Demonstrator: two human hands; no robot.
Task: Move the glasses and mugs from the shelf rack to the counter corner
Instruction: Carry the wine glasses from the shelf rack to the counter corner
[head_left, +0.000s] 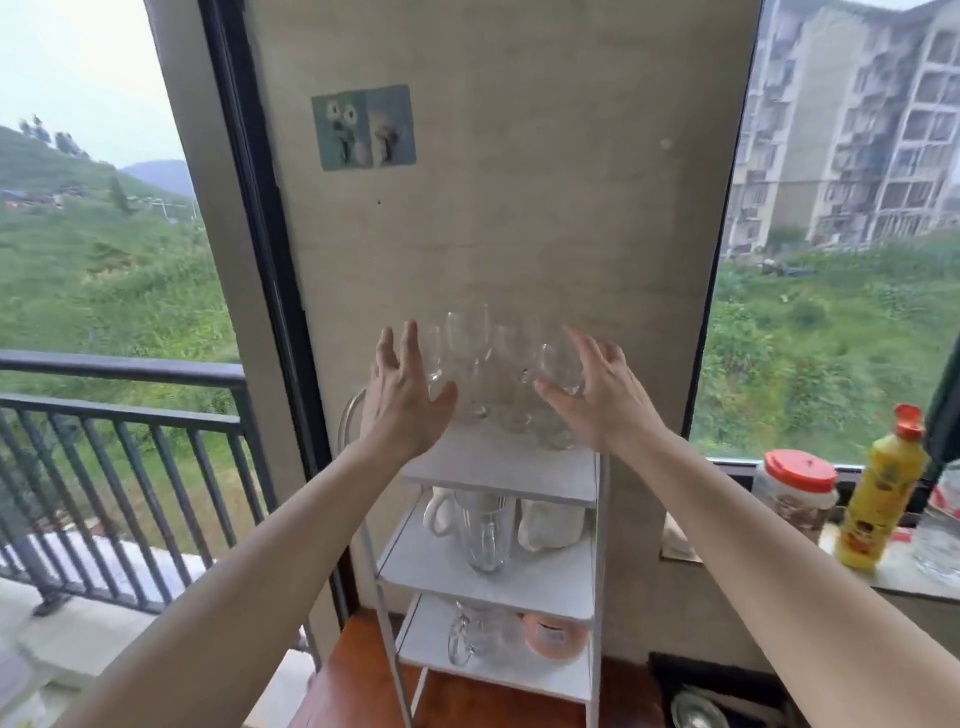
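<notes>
A white shelf rack (498, 475) stands against the concrete pillar. Several clear wine glasses (470, 345) stand on its top shelf. My left hand (402, 395) is open at the left side of the group, fingers spread. My right hand (597, 387) is open at the right side, close to the rightmost glass (561, 364); I cannot tell whether it touches. The middle shelf holds a white mug (441, 512), a tall clear glass (485, 535) and another white mug (550, 525). The bottom shelf holds a clear glass mug (470, 636) and a pink mug (553, 636).
A counter ledge (893, 574) runs along the window at right, carrying a red-lidded jar (795, 493), a yellow bottle (883, 493) and a clear container (940, 525). A black balcony railing (119, 410) is at left. The floor is red-brown wood.
</notes>
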